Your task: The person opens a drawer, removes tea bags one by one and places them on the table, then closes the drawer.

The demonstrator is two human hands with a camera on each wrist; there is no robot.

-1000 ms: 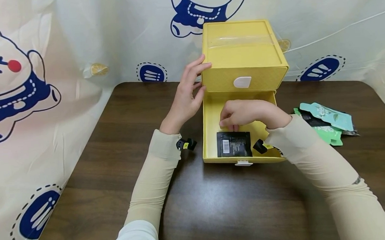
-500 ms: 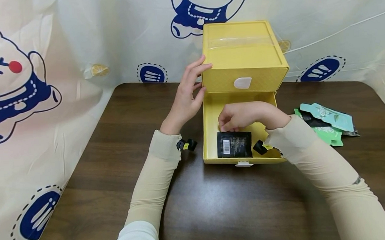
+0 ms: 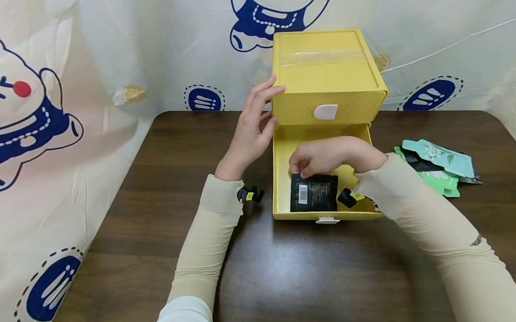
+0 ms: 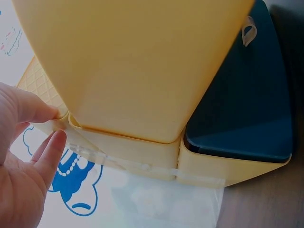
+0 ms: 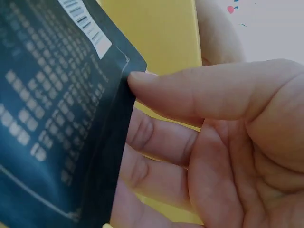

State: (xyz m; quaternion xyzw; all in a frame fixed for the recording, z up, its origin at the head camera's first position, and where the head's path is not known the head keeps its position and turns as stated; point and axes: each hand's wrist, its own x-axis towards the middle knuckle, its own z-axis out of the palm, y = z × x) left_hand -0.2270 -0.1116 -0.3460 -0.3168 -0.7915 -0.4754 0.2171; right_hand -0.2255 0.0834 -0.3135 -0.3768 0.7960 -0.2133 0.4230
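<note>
A small black sachet (image 3: 315, 197) with a white barcode label lies in the pulled-out lower drawer (image 3: 283, 145) of a yellow box (image 3: 323, 71). My right hand (image 3: 329, 154) pinches the sachet's upper edge. In the right wrist view the thumb presses on the printed face of the black sachet (image 5: 52, 118), with fingers behind it. My left hand (image 3: 254, 125) touches the left side of the box, fingers mostly extended. In the left wrist view my left hand (image 4: 33, 137) is at the yellow edge.
Several green, light blue and black packets (image 3: 441, 165) lie piled on the brown table (image 3: 254, 276) at the right. A white pull tab (image 3: 327, 220) sticks out from the drawer's front. A printed cloth (image 3: 149, 50) hangs behind the table.
My right hand has shifted slightly left along the sachet's upper edge and now pinches it, with that edge raised a little. My left hand stays on the box.
</note>
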